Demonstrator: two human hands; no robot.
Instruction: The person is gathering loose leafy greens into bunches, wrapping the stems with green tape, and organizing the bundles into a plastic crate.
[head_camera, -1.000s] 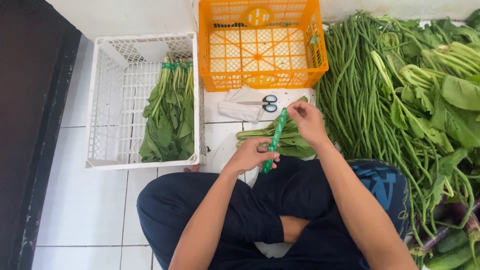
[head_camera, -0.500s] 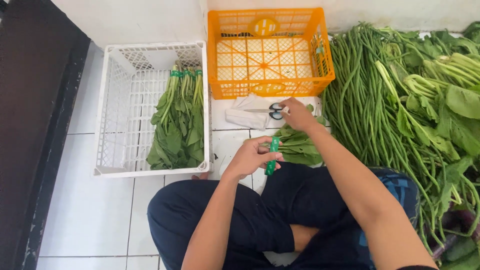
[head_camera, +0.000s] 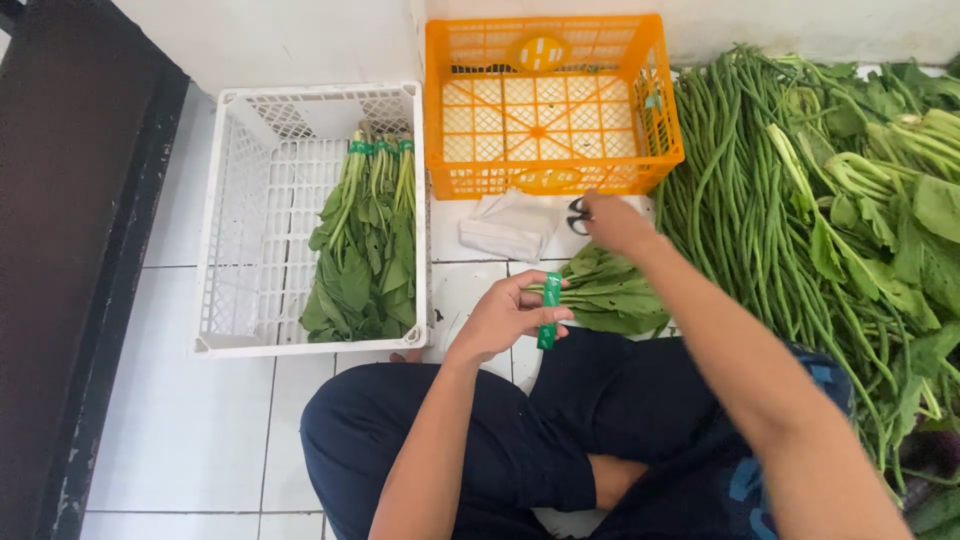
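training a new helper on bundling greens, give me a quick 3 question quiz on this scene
1. True or false: the left hand holds a bunch of leafy greens wrapped with green tape.
2. What is the right hand reaching onto?
A. the scissors
B. the long beans
C. the white crate
3. Which crate holds the tied bundles, and which shows none?

Key
1. True.
2. A: the hand lies over the scissors on the floor.
3. The white crate holds them; the orange crate shows none.
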